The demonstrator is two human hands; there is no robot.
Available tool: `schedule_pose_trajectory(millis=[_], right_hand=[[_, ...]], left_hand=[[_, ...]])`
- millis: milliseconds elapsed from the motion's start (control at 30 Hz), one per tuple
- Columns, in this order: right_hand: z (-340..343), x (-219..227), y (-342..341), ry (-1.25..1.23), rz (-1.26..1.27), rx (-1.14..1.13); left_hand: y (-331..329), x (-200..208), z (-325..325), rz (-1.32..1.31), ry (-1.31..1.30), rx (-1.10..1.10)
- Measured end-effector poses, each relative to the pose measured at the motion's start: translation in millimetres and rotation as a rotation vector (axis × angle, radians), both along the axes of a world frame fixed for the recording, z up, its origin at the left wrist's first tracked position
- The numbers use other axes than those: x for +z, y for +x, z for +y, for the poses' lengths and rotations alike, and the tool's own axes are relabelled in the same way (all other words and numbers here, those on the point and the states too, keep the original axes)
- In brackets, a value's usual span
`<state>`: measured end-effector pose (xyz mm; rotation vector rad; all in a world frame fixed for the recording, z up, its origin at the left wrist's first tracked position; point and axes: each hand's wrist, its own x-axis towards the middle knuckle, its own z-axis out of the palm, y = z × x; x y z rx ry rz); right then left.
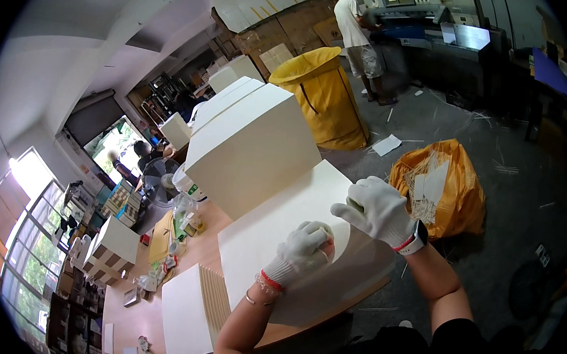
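Both hands wear white knitted gloves and are over a large white sheet of paper or thin board (257, 251) on the table. My left hand (303, 250) is closed, its fingers curled down at a bent part of the sheet. My right hand (377, 210) is closed at the sheet's right side, its thumb towards the left; whatever its fingers hold is hidden. Between the hands the sheet curves, and its near part lies in shadow. Just beyond it stands a tall white stack of sheets (259, 148).
A smaller white stack (186, 312) lies left on the wooden table (145, 329). Clutter and a fan (161, 182) stand farther left. On the floor at right are an orange bag of scraps (465, 191) and a yellow bin bag (335, 108). A person (358, 36) stands at a machine.
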<state>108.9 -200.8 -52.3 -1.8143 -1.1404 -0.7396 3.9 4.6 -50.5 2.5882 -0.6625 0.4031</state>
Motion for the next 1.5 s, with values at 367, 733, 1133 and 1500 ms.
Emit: schedule_pose_trajectory(millis=[367,733,1133,1500], right_hand=[[3,-20,2,0.088,-0.159,-0.082],[3,-12,-6,0.188,0.068,-0.006],[5,-14,-5,0.228,-0.155,-0.067],[9,-20,-1,0.226,-0.152,-0.100]], left_hand=[[-9,11,4,0.291,-0.299,0.019],[-17,9,-1,0.037,-0.157,0.058],[-6,7,9,0.087,-0.199,-0.111],[-6,12,3,0.139,-0.132,-0.077]])
